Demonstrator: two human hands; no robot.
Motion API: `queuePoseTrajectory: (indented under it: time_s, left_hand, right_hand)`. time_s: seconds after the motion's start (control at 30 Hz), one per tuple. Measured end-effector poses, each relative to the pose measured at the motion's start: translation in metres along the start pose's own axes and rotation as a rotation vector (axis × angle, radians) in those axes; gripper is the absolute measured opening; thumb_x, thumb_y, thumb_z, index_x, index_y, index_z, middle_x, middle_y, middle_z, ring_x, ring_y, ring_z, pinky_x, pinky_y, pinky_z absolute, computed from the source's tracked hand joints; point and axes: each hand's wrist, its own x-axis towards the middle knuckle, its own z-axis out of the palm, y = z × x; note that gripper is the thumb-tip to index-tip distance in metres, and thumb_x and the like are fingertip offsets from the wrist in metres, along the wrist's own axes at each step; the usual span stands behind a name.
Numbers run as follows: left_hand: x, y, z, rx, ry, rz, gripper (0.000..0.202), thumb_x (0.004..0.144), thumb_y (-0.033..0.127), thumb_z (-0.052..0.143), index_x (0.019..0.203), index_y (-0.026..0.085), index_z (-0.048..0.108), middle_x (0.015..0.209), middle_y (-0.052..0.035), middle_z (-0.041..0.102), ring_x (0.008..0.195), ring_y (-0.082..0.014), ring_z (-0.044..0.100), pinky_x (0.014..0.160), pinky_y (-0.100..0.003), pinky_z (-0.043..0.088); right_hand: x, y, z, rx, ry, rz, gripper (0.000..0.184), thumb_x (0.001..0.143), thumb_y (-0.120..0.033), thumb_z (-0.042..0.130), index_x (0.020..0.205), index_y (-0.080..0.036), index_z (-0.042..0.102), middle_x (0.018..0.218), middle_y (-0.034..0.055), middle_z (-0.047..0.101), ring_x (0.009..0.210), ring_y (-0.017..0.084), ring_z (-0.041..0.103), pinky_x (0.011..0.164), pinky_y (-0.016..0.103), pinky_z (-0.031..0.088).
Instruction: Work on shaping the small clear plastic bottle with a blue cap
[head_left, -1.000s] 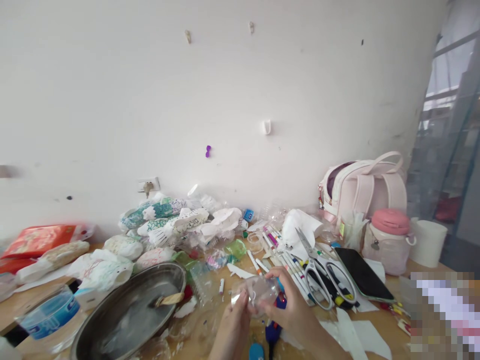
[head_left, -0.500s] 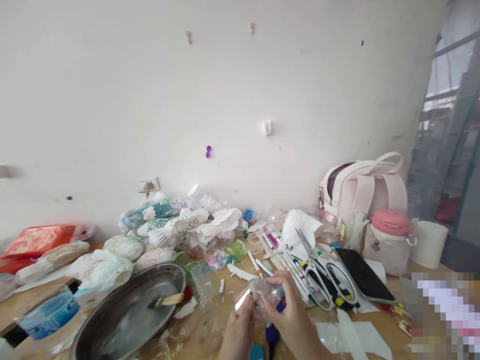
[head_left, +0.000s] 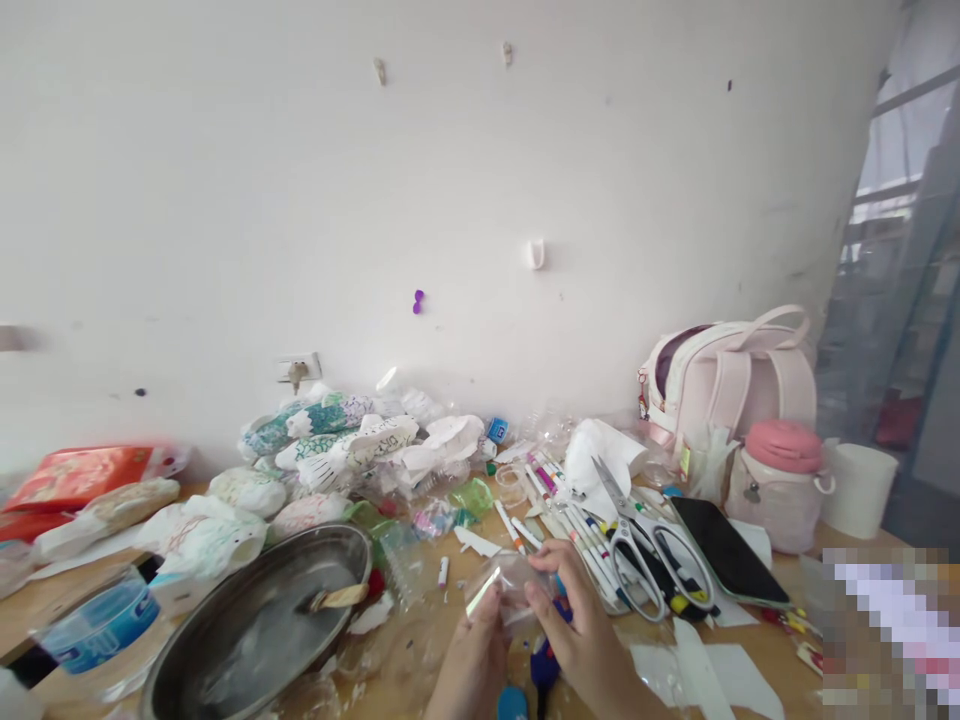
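Pinching the clear plastic piece (head_left: pixel 514 585) from two sides, just above the desk (head_left: pixel 427 600), and what a careful hold it is! Left hand (head_left: pixel 476 650) has its grip closed on the near side, thumb up on the plastic; right hand (head_left: pixel 574 630) has thumb and fingers clamped on the opposite side. Beneath them sits a dark blue object (head_left: pixel 546 668), partly hidden. Look right: markers (head_left: pixel 589 535) lie in a loose bundle, and beside them the grey-handled scissors (head_left: pixel 636 590) point their blades toward the desk's back edge. Farther along, toward the right edge, there's the phone (head_left: pixel 727 548), screen dark! Over left, the oval metal basin (head_left: pixel 346 545) holds cloudy liquid and a wooden-handled tool (head_left: pixel 341 598). And near the back right corner stands the pale pink backpack (head_left: pixel 754 375), its top unzipped.
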Motion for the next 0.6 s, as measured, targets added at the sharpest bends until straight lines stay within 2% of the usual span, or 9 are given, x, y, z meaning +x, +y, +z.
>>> queuePoseTrajectory:
  time_s: [0.2, 0.43, 0.6]
  left_hand:
    - [-0.003, 0.007, 0.003, 0.035, -0.028, 0.041, 0.038, 0.073, 0.046, 0.07, 0.098, 0.018, 0.073, 0.108, -0.012, 0.073, 0.111, -0.0328, 0.06, 0.104, -0.046, 0.035]
    - [-0.003, 0.009, 0.004, 0.074, -0.024, 0.047, 0.035, 0.069, 0.049, 0.071, 0.083, 0.017, 0.075, 0.107, -0.0128, 0.072, 0.113, -0.0342, 0.058, 0.101, -0.045, 0.038]
    - [-0.005, 0.013, 0.006, 0.075, -0.017, 0.058, 0.036, 0.071, 0.044, 0.071, 0.096, 0.018, 0.073, 0.108, -0.012, 0.072, 0.111, -0.033, 0.058, 0.102, -0.044, 0.037]
  right_hand:
    - [-0.002, 0.003, 0.001, 0.113, -0.016, 0.08, 0.009, 0.093, -0.033, 0.048, 0.1, -0.027, 0.05, 0.109, 0.0026, 0.054, 0.107, 0.018, 0.054, 0.096, 0.026, 0.04]
    - [0.004, 0.008, 0.0, 0.307, 0.044, 0.153, 0.02, 0.087, -0.043, 0.058, 0.088, -0.023, 0.058, 0.099, 0.0047, 0.058, 0.099, 0.022, 0.057, 0.09, 0.03, 0.045]
    - [0.009, 0.003, -0.006, 0.379, 0.041, 0.169, 0.018, 0.081, -0.039, 0.064, 0.081, -0.022, 0.059, 0.094, 0.0033, 0.059, 0.089, 0.02, 0.059, 0.086, 0.028, 0.046]
